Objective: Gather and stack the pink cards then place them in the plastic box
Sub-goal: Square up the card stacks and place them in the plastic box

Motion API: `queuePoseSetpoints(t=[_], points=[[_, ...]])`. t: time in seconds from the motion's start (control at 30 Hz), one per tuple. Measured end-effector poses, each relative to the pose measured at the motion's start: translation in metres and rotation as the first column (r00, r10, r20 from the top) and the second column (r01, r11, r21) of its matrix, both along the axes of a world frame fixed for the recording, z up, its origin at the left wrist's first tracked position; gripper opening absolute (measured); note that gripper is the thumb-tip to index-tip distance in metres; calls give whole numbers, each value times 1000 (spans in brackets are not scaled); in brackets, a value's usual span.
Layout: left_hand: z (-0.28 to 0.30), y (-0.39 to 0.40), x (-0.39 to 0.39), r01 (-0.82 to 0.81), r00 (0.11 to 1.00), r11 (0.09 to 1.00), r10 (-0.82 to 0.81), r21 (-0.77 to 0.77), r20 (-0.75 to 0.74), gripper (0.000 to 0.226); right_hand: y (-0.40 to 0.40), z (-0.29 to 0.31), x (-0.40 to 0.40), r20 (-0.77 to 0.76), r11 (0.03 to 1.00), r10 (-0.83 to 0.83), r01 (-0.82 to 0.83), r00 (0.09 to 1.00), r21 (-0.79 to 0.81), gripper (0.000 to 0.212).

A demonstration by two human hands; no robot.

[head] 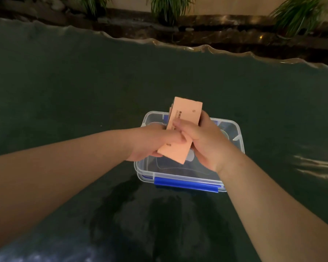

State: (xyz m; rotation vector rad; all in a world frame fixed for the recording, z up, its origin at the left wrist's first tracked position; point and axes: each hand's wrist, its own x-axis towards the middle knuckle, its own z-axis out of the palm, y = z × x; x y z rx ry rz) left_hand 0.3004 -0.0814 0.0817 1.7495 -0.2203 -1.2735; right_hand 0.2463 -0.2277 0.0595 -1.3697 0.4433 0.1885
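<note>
Pink cards: gathered into one stack, held at centre frame, directly above the open plastic box. Tilted, long axis running from upper right to lower left; probably held so for squaring the edges before lowering in. Not yet inside the box.

Left hand: curled about the lower left edge of the stack, thumb laid across the top card, fingers underneath.

Right hand: closed round the right side of the stack, thumb pressed on the top face, fingers wrapped behind. Two-handed grip judged suited to keeping loose cards from fanning.

Plastic box: clear, lidless, blue clip on the near side, set on the dark worktop at centre frame, just below the hands. Interior largely hidden by hands and cards.

Markings: small dark print in a line along the left edge of the top card, too small to read. Punched holes noted, one near the upper right, one near the lower left. No brand legible on the box.

Surroundings: plants along the top of the frame, beyond the worktop's wavy far edge.
</note>
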Motion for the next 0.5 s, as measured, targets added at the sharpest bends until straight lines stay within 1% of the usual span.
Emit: queuePoseSetpoints(t=[0.07, 0.13, 0.23, 0.3, 0.33, 0.4, 0.5], points=[[-4, 5, -3, 54, 998, 999, -54, -2, -20, 47, 5, -4, -7, 1, 993, 44, -43, 999, -111, 64], [-9, 8, -9, 76, 996, 997, -75, 28, -42, 44, 10, -11, -14, -18, 984, 77, -79, 997, -162, 51], [-16, 8, -15, 54, 996, 995, -48, 88, -69, 32, 10, -21, -18, -102, 989, 102, -111, 990, -93, 41], [-18, 5, -17, 28, 998, 993, -20, 116, -67, 24, 8, -24, -15, -158, 991, 130, -135, 979, -23, 30], [-19, 3, -17, 2, 998, 991, 6, 133, -60, 23, 8, -25, -13, -184, 990, 133, -138, 974, -15, 24], [-20, 0, -15, -69, 996, 985, 78, 158, -51, 22, 9, -29, -7, -227, 988, 122, -139, 966, -62, 18], [-20, -3, -11, -155, 984, 968, 168, 199, -50, 25, 16, -33, -1, -274, 984, 96, -133, 957, -122, 18]])
